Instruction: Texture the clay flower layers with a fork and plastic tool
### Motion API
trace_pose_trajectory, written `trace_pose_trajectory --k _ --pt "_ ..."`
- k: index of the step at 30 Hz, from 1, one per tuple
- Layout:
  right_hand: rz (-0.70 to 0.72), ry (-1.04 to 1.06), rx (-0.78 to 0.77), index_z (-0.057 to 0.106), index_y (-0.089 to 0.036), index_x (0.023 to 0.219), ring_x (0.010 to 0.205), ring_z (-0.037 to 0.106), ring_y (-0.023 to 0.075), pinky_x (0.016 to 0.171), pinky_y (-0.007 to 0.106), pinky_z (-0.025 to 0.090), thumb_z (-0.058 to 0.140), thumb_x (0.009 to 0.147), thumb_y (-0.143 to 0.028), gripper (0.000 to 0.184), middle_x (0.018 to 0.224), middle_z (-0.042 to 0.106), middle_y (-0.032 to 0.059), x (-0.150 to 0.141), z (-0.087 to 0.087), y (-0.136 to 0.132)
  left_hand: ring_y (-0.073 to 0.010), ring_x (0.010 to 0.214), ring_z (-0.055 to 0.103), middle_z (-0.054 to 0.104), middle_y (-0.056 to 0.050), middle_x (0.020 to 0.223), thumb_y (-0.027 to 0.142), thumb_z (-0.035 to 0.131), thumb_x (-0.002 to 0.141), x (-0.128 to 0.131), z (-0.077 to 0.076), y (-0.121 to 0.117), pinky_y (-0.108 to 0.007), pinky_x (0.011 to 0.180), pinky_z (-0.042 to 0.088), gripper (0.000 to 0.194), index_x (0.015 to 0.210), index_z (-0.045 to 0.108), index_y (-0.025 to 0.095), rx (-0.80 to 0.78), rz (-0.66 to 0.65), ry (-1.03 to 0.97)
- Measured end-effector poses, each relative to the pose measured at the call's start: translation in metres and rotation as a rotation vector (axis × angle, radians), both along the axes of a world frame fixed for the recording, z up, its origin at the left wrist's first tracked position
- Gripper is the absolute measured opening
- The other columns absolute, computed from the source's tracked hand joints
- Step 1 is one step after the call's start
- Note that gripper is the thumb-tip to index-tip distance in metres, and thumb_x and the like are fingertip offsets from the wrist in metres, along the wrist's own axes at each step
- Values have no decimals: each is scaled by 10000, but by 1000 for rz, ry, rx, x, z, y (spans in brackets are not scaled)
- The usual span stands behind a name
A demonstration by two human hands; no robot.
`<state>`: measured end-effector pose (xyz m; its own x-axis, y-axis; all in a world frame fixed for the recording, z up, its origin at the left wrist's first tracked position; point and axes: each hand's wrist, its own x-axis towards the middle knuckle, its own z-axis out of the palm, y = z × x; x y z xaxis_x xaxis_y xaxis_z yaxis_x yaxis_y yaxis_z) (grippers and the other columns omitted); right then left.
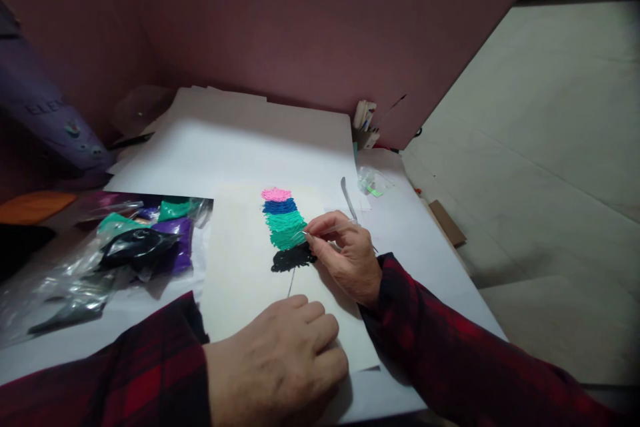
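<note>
Nearest the viewer, below the striped patch (287, 221), the left hand (285, 360) lies palm down on a cream sheet (235, 247), its fingers curled under; whether they hold anything cannot be told. A thin dark line (291, 282) runs from the patch's near end toward this hand.

The patch lies on the sheet, made of rough, raised bands: black nearest, then green, dark blue and pink. Its long axis runs away from the viewer, the far end leaning slightly left. The right hand (350, 260), the nearer of the two, is just right of its lower half. Its fingers pinch a slim tool (305, 233) that points left, crosswise to that axis, its tip at the green band's right edge; contact is unclear.

Left of the patch are clear bags (95, 293) with black, purple and green contents. To its right, beyond the right hand, is a curved grey tool (346, 192). Beyond the patch, large white sheets (240, 147) cover part of the surface (400, 213), before a dusky pink wall (280, 27).
</note>
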<state>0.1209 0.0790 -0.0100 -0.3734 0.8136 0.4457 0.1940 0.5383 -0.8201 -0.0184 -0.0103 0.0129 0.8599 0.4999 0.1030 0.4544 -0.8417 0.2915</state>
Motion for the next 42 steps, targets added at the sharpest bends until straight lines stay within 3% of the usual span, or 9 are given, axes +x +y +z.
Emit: trace_pose_trajectory --k 22,36,42 --pt "-1 11 -2 566 -180 798 696 568 107 612 248 517 546 813 -105 80 845 588 20 0 -2 2 -184 687 443 537 -38 814 189 444 871 0 -1 0 -349 588 365 88 834 521 171 19 4 -8" --pt "-115 120 63 580 -189 797 709 584 118 624 264 525 579 800 -127 62 837 600 25 1 2 2 -181 688 443 535 -39 803 176 454 865 0 -1 -1 -341 591 373 74 827 517 169 25 13 -29" --pt "-39 171 5 578 -193 836 712 588 122 598 262 528 591 811 -162 42 858 609 34 1 0 0 -183 682 444 536 -40 806 180 443 866 0 -1 -1 -346 586 372 87 831 522 169 29 8 -30"
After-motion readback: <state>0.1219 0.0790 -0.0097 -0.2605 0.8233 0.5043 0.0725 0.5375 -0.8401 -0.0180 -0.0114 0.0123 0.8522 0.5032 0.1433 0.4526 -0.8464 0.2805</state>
